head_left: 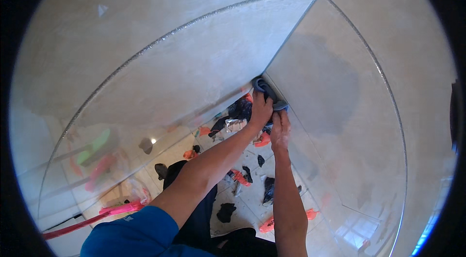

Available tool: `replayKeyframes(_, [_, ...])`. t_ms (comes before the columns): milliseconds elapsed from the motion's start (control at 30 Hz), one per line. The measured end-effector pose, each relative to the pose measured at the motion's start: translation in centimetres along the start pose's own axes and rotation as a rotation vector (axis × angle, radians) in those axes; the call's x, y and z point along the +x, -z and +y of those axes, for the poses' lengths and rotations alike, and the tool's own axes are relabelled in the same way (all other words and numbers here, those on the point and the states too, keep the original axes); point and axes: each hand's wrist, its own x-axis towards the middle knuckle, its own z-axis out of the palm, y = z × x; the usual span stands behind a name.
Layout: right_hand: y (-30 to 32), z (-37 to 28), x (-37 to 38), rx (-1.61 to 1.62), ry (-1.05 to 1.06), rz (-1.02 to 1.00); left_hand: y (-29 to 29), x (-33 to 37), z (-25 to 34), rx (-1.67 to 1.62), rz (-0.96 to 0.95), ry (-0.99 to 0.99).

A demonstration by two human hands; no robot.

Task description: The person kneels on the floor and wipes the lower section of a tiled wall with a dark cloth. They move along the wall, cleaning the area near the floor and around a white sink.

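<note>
Biggest thing in view is the glossy beige tiled wall (184,67), two faces meeting at a corner seam (291,38) that runs down to where your hands are. I'll use that corner as the landmark. The tiles look wet or polished, since you can see reflections of stuff in them to the left of the corner.

Below the corner is the tiled floor (252,198), littered with scraps of dark and orange-red rubbish (241,178). Far left of the corner and low down there's a pink-red handle (92,218), maybe a mop or broom, can't tell which.

Right at the foot of the corner seam is the dark grey cloth (266,93), bunched up and pushed against the tile. Your left hand (260,110) is clamped on it from below, fingers curled tight around the wad. Your right hand (280,130) sits just under and beside it, fingers folded in close together, touching the lower end of the cloth. Whether it's really pinching it, I can't tell.

Handling-wise, I'd guess that cloth is soft, light and floppy, possibly damp, so it'll slide easily on glossy tile and slip out if you only hold a corner. Keep it balled in the palm, grabbing the thick middle of the bunch.
</note>
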Motion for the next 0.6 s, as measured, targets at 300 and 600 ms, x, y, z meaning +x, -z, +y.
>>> replayKeyframes(300, [-3.8,2.8,-1.1,0.216,-0.343,-0.077,0.5,1.1,-8.3,-0.255,-0.154,0.443])
replayKeyframes(600, [-0.2,-3.9,-2.1,0.616,-0.383,0.099,0.3,-1.4,2.1,-0.018,-0.218,0.383])
